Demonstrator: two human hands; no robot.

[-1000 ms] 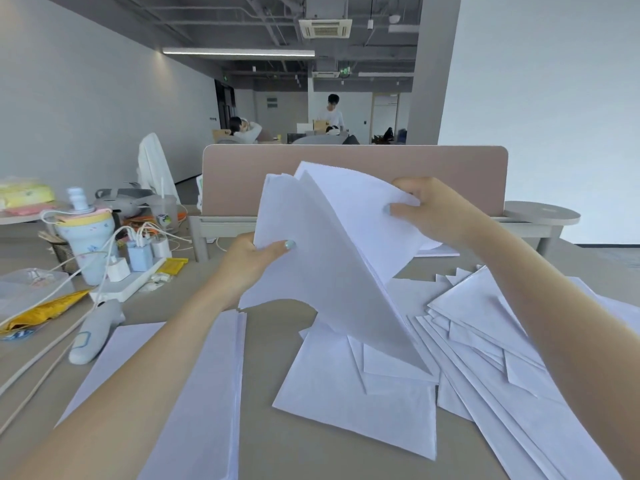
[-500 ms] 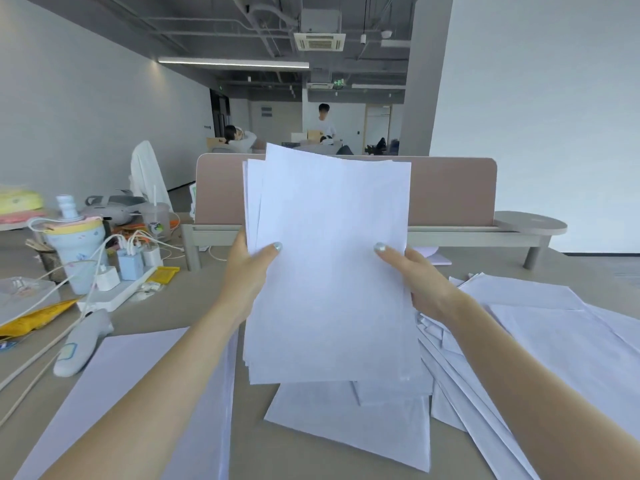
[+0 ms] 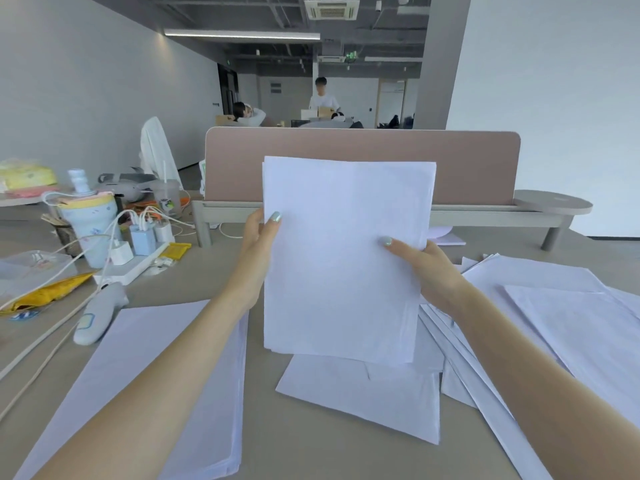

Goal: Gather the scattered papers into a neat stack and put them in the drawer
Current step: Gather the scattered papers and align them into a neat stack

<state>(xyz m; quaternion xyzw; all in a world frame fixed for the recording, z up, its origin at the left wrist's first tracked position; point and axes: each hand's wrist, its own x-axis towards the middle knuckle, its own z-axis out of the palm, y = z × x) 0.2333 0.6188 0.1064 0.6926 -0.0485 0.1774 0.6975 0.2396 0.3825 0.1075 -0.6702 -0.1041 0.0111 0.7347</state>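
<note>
A bundle of white sheets (image 3: pixel 343 258) stands upright above the desk, held between both hands. My left hand (image 3: pixel 258 244) grips its left edge, thumb on the front. My right hand (image 3: pixel 427 268) grips the right edge lower down, thumb across the front. Under the bundle lie loose white papers (image 3: pixel 367 396). More scattered papers (image 3: pixel 561 306) fan out to the right. A neat flat stack of paper (image 3: pixel 145 368) lies at the left under my left forearm. No drawer is in view.
The beige desk (image 3: pixel 311 459) ends at a pink divider screen (image 3: pixel 467 161) on a low shelf. At the left lie a power strip with chargers (image 3: pixel 138 254), cables, a pastel cup (image 3: pixel 90 220), a grey handheld device (image 3: pixel 98 313) and a yellow packet (image 3: pixel 45 296). People sit far behind.
The floppy, bent sheets have been squared into an upright bundle. My right hand moved from the top edge down to the right edge, and the bundle has sunk slightly lower.
</note>
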